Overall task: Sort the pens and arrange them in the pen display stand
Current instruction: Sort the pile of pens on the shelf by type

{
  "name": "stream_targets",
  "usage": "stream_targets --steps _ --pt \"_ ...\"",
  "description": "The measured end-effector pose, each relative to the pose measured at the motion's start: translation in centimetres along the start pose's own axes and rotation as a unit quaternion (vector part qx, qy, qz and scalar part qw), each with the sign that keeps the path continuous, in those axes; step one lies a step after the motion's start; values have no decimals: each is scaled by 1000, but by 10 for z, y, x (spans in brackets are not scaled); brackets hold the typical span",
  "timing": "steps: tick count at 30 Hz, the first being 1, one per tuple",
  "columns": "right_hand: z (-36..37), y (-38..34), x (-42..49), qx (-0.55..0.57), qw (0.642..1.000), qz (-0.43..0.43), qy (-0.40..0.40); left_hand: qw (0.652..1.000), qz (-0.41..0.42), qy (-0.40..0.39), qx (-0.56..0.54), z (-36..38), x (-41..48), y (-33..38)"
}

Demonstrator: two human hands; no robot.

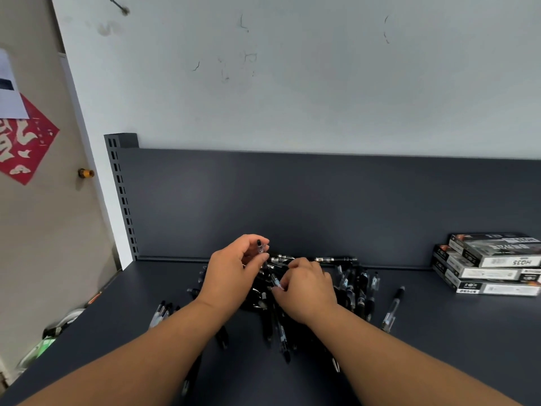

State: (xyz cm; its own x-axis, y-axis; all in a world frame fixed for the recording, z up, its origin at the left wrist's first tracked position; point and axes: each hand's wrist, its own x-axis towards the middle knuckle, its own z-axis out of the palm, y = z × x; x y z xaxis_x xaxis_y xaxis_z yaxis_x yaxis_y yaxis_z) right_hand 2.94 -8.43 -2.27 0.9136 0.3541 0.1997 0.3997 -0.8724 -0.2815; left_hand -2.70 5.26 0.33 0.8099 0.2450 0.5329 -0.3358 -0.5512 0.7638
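Observation:
A loose heap of black and clear pens [355, 284] lies on the dark grey shelf [439, 347], partly hidden under my hands. My left hand [234, 268] is raised a little above the heap and pinches one black pen [260, 247] upright between thumb and fingers. My right hand [306, 288] is down on the heap, its fingers curled round another pen [276, 281] that points toward the left hand. No pen display stand is in view.
Three stacked pen boxes [489, 263] sit at the back right of the shelf. One pen [393, 309] lies apart to the right, and a small group of pens [162, 313] lies to the left. The shelf's back panel [292, 200] rises behind the heap.

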Motion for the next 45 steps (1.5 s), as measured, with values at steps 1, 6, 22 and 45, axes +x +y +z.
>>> stream_targets --steps 1,6,22,45 --pt "0 0 -1 41 999 2 22 1000 -4 6 -9 0 0 0" --pt "-15 0 -7 217 968 -13 128 998 -15 24 -61 1 1 9" --pt "-100 36 -29 400 911 -38 93 974 -43 -138 -176 34 17 68" --pt "-72 138 -51 -35 986 145 -77 984 -45 -169 11 108 1 69"
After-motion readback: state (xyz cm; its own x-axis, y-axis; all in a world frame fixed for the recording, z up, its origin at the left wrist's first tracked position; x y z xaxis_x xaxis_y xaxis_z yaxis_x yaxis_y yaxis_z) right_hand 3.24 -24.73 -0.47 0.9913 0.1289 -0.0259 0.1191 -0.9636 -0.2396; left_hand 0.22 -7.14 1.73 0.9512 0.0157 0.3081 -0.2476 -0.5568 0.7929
